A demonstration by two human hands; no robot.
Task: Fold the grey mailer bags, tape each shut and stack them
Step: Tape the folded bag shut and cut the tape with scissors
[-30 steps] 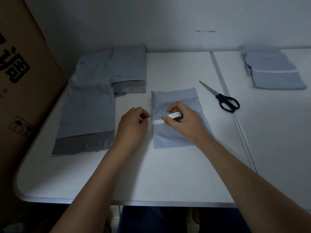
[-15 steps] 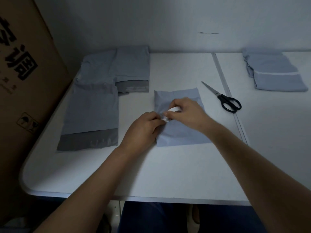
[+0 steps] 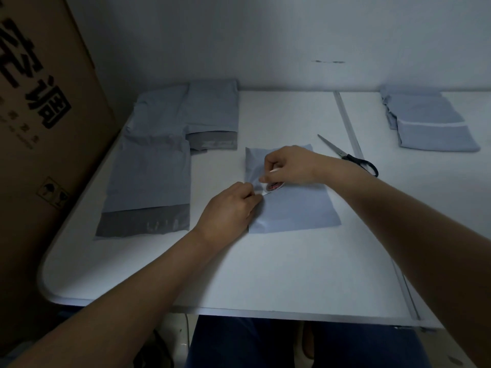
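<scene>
- The folded bag (image 3: pixel 292 208) lies flat at the middle of the table (image 3: pixel 265 274), under both hands.
- The right hand (image 3: pixel 289 166) grips the tape roll (image 3: pixel 275 185), now lowered onto the bag's left edge; a second ago it was lifted with a strip drawn out.
- The left hand (image 3: pixel 231 208) has closed in from beside the bag; its curled fingers appear to pinch the tape end at that edge.
- Judgement: the strip is being anchored; cutting with the scissors (image 3: pixel 350 158) remains.
- Sealed bags (image 3: pixel 430 123) lie stacked far right; unfolded bags (image 3: pixel 154 176) wait at the left.
</scene>
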